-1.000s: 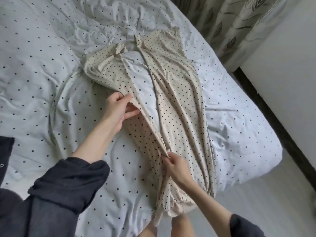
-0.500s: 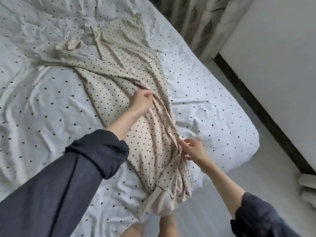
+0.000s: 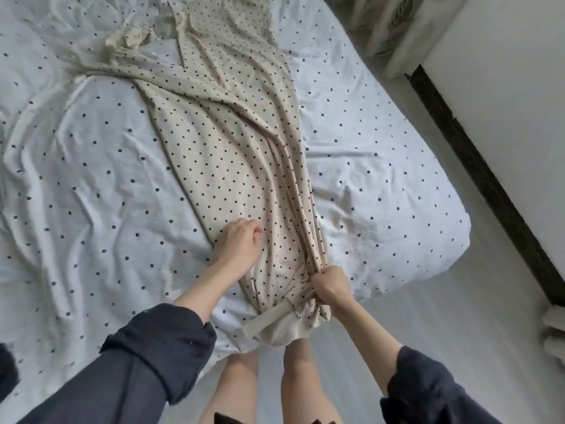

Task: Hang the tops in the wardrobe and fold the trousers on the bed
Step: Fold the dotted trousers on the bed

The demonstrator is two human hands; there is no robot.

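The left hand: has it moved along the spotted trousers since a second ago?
Yes. The left hand has slid down the trousers toward the waistband at the bed's near edge.

Quick count: one pair of cream dotted trousers (image 3: 232, 154) on one bed (image 3: 91, 185), two hands, the left hand (image 3: 237, 246) and the right hand (image 3: 330, 286), two dark sleeves (image 3: 146, 356), two bare legs (image 3: 238, 381), and one curtain (image 3: 382, 22).

Trousers (image 3: 232, 154): cream, black-dotted; laid lengthwise on the dotted bed (image 3: 91, 194), legs overlapped, rumpled; waistband overhanging near edge, cuffs at far end
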